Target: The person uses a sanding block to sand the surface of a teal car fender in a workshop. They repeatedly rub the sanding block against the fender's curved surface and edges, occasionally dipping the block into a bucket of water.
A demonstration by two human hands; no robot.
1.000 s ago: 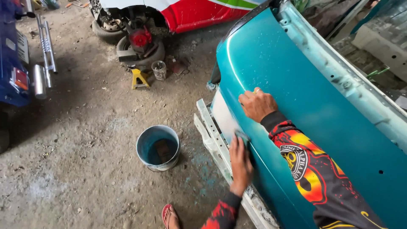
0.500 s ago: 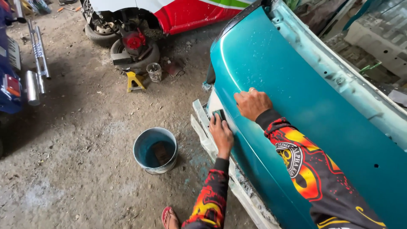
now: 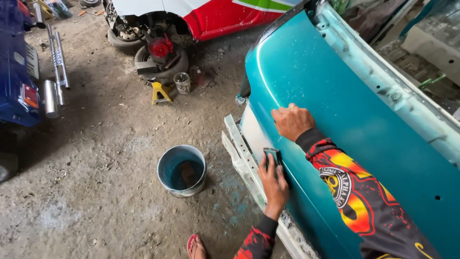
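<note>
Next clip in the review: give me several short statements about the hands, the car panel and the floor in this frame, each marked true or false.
1. The left hand presses a small dark sanding block against the teal car panel. True.
2. The right hand hangs in the air above the panel. False: it rests flat on the teal panel.
3. A bucket stands on the floor beside the car. True.
4. The bucket lies tipped on its side. False: it stands upright, with dark liquid inside.
5. A yellow jack stand stands on the floor near a wheelless hub. True.
</note>
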